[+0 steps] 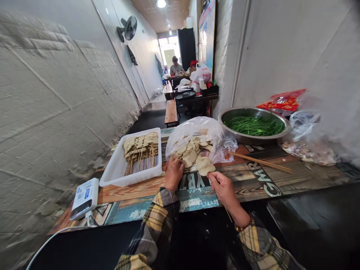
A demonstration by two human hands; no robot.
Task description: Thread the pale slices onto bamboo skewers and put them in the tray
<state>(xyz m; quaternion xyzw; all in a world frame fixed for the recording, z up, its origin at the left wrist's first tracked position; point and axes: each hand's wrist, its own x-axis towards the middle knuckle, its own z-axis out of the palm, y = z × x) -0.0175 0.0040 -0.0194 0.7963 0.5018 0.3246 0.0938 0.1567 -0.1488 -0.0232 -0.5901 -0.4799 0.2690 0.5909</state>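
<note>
My left hand (173, 173) rests on the table edge with its fingers curled at the pale round slices (194, 154) spilling from a clear plastic bag (197, 131); what it pinches I cannot make out. My right hand (222, 185) is closed on a thin bamboo skewer (228, 214) that runs back under my wrist, its tip near a slice (206, 169). Both sleeves are yellow plaid. A white tray (118, 168) to the left holds several skewered slices (140, 148).
A steel bowl of green stalks (254, 125) stands at the back right, with a bundle of loose skewers (261, 161) in front of it and plastic bags (306, 138) beside. A white power bank (84, 198) lies at left. Another person (176, 66) sits far down the corridor.
</note>
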